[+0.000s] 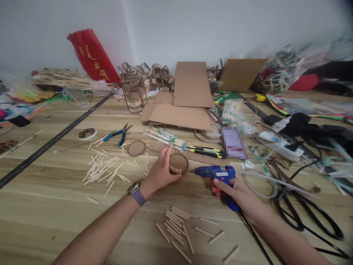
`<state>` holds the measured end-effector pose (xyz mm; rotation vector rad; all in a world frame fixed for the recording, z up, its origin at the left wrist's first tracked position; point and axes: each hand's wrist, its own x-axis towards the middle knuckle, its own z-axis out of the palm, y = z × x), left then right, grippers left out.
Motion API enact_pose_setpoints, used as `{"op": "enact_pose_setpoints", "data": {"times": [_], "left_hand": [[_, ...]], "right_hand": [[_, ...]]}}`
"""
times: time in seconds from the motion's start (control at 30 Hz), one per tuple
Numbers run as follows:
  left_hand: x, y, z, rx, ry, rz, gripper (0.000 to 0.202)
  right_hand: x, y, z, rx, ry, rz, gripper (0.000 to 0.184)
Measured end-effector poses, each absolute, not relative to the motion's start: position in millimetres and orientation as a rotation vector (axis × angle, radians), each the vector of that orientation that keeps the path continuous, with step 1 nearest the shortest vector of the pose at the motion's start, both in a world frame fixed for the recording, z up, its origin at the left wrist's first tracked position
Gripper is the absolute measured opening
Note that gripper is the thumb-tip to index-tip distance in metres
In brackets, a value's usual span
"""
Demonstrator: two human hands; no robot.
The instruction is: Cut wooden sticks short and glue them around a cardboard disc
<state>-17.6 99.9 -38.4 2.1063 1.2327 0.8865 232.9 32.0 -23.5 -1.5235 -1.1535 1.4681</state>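
My left hand [161, 169] grips a round cardboard base [179, 162] by its left side, with several short wooden sticks standing in a row along its near edge. Part of the base is hidden behind my fingers and thumb. In my right hand [234, 193] is a blue glue gun [211, 172], its red light lit and its nozzle pointing left, close to the base's right edge. A clear glue stick extends from the gun's back. Cut wooden sticks [175, 224] lie loose in front of me, and another scattered pile [100, 169] lies to the left.
Blue pliers [118, 135], another cardboard disc [136, 148], yellow-black utility knives [205, 151] and a phone [234, 142] lie beyond my hands. Large black scissors [306, 209] and a power strip [281, 145] are at right. Cardboard sheets [179, 116] and small stick buckets [134, 102] stand behind.
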Motion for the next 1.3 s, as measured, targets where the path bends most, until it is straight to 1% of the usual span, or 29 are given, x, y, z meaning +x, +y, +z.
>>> {"op": "enact_pose_setpoints", "data": {"times": [0.13,0.3,0.4,0.47,0.6,0.67,0.77,0.83,1.03,1.3], "left_hand": [[-17.6,99.7,-38.0,2.112,1.239,0.886,0.114],[-18.5,100.2,-40.0,2.116,1.237,0.883,0.115],[-18.7,100.7,-41.4,2.121,1.230,0.892,0.115],[-18.5,100.9,-42.0,2.121,1.223,0.900,0.115],[-17.8,100.6,-41.2,2.124,1.208,0.903,0.115],[-17.3,100.2,-39.9,2.123,1.204,0.900,0.115],[-16.8,99.8,-38.1,2.113,1.204,0.895,0.115],[-16.7,99.9,-37.7,2.110,1.202,0.895,0.115],[-17.0,100.7,-39.8,2.130,1.212,0.914,0.117],[-16.6,101.0,-41.3,2.130,1.200,0.926,0.113]], "right_hand": [[229.9,28.9,-17.2,-1.505,-1.113,1.422,0.047],[228.0,28.3,-8.9,-1.387,-0.914,1.541,0.042],[227.7,29.3,-8.7,-1.281,-0.904,1.548,0.038],[227.7,29.0,-10.1,-1.298,-0.970,1.514,0.039],[227.8,26.2,-13.5,-1.538,-1.243,1.375,0.054],[227.0,25.0,-13.8,-1.640,-1.405,1.243,0.056],[224.1,24.8,-13.3,-1.673,-1.608,1.045,0.050],[222.2,25.3,-13.9,-1.677,-1.703,0.978,0.046],[219.0,25.9,-17.0,-1.726,-1.845,0.879,0.046],[209.6,24.3,-10.6,-1.686,-1.870,0.832,0.042]]}}
